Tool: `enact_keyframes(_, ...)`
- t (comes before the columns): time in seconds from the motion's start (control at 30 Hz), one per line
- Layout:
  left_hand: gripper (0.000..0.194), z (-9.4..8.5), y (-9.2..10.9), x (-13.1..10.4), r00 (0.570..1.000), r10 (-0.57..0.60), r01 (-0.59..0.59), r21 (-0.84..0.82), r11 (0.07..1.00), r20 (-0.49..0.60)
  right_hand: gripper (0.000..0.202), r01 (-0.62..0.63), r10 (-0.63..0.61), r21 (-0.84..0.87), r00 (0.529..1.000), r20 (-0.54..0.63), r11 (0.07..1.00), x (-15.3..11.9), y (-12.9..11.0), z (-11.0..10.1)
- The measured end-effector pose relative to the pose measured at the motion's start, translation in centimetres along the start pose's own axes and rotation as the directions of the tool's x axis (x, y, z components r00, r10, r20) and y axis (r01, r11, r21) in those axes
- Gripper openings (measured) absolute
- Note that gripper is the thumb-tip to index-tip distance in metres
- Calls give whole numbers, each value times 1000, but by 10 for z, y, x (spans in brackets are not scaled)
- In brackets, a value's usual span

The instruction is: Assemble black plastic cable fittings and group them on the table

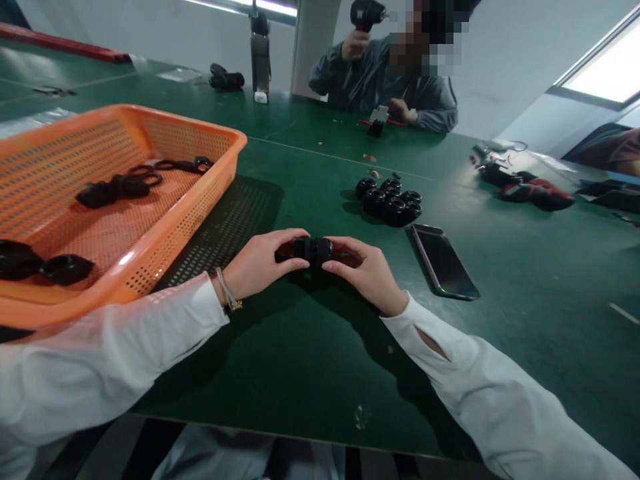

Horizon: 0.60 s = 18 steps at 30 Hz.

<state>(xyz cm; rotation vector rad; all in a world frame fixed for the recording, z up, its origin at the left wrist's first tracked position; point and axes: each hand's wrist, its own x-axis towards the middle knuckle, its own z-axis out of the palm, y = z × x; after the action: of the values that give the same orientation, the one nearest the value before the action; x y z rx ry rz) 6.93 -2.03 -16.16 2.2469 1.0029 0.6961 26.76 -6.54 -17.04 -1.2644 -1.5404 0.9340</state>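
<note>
Between my two hands is a black ribbed cylindrical part [314,250], held lengthwise just over the green table [320,373]. My left hand [267,261] pinches its left end between thumb and fingers. Around the right end, the thumb and fingers of my right hand [363,267] are closed. Its underside and outer ends are partly hidden by my fingers. Beyond my right hand stands a cluster of several glossy black ring-shaped pieces [390,201]. An orange perforated basket [185,227] lies to the left, holding black parts [117,190] with loops and rounded ends.
A smartphone [445,261] lies right of my right hand. Across the table a person [380,73] in grey raises a power drill [367,15]. Red and black tools [530,190] lie at the far right. A dark upright device [261,57] stands at the back.
</note>
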Motion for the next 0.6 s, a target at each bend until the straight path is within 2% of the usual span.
enact_keyframes(0.1,40,0,0,0,1000,3,-3,-2,1000,-3,35,-5,4,-37,1000,-4,999,0,1,0)
enact_keyframes(0.3,39,0,1,0,1000,0,-1,24,1000,4,47,-14,14,24,1000,9,1000,-1,2,0)
enact_keyframes(0.47,39,0,1,0,1000,1,-2,18,1000,11,38,13,-13,8,1000,21,1000,-1,0,0)
enact_keyframes(0.6,38,-1,1,0,1000,-3,3,18,1000,15,47,14,-14,4,998,54,1000,-2,0,-1)
